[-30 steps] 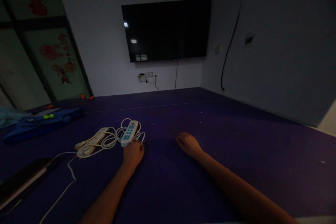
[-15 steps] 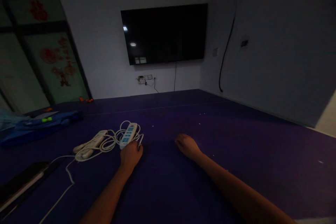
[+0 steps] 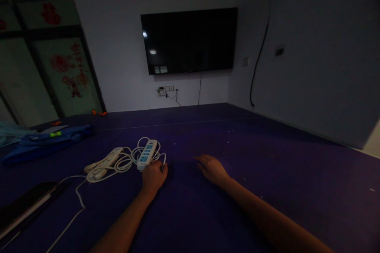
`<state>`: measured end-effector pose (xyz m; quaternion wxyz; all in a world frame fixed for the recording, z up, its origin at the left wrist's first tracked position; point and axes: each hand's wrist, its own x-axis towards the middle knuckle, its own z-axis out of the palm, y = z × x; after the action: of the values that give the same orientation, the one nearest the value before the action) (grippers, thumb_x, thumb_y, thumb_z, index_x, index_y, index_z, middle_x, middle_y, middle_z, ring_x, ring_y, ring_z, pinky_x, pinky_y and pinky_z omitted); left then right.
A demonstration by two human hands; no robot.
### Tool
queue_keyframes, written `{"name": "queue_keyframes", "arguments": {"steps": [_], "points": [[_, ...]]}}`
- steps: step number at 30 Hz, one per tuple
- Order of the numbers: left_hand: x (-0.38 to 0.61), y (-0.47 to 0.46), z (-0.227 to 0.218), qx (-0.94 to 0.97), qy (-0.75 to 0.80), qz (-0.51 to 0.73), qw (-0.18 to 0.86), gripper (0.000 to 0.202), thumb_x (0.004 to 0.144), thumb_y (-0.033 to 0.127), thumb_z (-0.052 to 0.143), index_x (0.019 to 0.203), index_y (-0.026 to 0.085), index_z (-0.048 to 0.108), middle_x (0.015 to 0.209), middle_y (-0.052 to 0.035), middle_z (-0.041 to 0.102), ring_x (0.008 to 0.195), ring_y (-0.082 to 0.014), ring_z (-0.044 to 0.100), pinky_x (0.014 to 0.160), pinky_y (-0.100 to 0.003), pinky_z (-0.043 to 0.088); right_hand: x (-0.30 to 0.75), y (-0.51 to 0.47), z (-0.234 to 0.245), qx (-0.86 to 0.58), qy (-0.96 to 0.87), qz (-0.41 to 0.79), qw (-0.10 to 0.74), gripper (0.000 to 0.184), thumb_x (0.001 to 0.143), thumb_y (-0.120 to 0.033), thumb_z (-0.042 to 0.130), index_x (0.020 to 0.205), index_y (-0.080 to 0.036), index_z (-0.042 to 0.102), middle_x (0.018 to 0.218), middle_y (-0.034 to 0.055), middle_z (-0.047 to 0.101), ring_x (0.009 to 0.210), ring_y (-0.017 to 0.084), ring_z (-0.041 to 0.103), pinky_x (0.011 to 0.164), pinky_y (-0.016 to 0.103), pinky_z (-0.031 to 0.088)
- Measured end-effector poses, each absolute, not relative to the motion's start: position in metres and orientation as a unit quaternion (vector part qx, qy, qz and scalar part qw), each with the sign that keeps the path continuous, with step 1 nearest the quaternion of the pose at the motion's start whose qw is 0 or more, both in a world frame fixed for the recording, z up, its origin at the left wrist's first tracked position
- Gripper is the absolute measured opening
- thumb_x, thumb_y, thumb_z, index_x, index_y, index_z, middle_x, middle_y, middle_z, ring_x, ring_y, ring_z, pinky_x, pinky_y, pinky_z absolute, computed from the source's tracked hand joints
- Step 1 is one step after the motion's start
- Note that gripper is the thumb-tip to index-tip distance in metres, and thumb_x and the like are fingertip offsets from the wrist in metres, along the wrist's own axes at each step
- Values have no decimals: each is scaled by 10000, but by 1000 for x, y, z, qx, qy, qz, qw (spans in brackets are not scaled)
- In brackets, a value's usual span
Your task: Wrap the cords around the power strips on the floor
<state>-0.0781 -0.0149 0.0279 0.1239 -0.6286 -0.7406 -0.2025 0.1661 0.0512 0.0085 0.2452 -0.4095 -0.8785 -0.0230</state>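
My left hand (image 3: 153,176) is closed at the near end of a white power strip with blue sockets (image 3: 147,152). A white cord (image 3: 164,158) loops down from the strip into its curled fingers, and its grip is partly hidden. More cord lies coiled between this strip and a second white power strip (image 3: 108,163) to the left. My right hand (image 3: 211,168) holds nothing; its fingers stretch leftward, low over the purple surface (image 3: 184,205), apart from the strips.
A dark flat object with a pale edge (image 3: 28,209) lies at the lower left, by a white cable. Blue cloth (image 3: 53,138) and small orange items (image 3: 102,113) are farther back. White specks dot the surface at right. A television (image 3: 190,41) hangs on the far wall.
My left hand has shifted slightly to the right along the strip's near end. My right hand's fingers have straightened from a more curled shape. The camera view has tilted slightly.
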Motion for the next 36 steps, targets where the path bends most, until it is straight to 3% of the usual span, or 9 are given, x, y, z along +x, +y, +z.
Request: {"name": "queue_keyframes", "arguments": {"steps": [4,8,14,17,21,29,36], "points": [[-75,-15,28,-633,-734,-212,129,332,845,376,401,732,193,654,815,-74,693,818,-219,609,703,-301,388,162,46,8,-392,-890,-10,233,333,866,-210,433,1157,-190,594,1133,95,627,1033,204,573,929,352,414],[-79,-16,35,-613,-734,-239,168,283,820,376,444,735,211,659,864,-74,701,983,-273,537,886,-404,320,162,44,9,-387,-893,0,231,323,866,-209,438,1145,-193,600,1141,96,622,1041,202,571,936,355,412],[-109,-13,42,-520,-753,-316,250,266,785,398,504,774,200,681,1088,-84,634,1119,-316,434,956,-451,266,165,45,11,-392,-890,-3,231,314,867,-206,440,1132,-167,605,1131,109,624,1036,200,574,936,345,413],[-123,-9,40,-507,-761,-325,242,285,758,444,549,754,189,678,1137,-105,607,1130,-314,441,953,-425,300,166,44,12,-404,-885,-1,231,317,866,-204,440,1134,-165,604,1138,106,622,1046,197,570,938,339,413],[-131,-4,38,-543,-756,-312,190,293,689,454,635,765,171,657,1043,-126,630,1038,-283,526,917,-375,365,167,43,11,-412,-881,4,233,319,869,-213,440,1139,-163,602,1139,106,622,1039,196,575,928,332,420],[-131,-3,34,-552,-773,-296,96,209,660,233,627,841,131,647,902,-112,659,860,-240,619,746,-290,453,169,44,11,-416,-876,31,243,286,864,-196,452,1094,-175,621,1112,96,635,1026,188,582,924,321,421],[-134,-2,33,-544,-771,-324,68,191,675,189,561,844,165,648,880,-88,691,846,-235,645,715,-279,458,170,43,10,-420,-874,18,244,275,869,-205,447,1067,-184,637,1115,91,631,1030,188,579,920,318,425]]}}
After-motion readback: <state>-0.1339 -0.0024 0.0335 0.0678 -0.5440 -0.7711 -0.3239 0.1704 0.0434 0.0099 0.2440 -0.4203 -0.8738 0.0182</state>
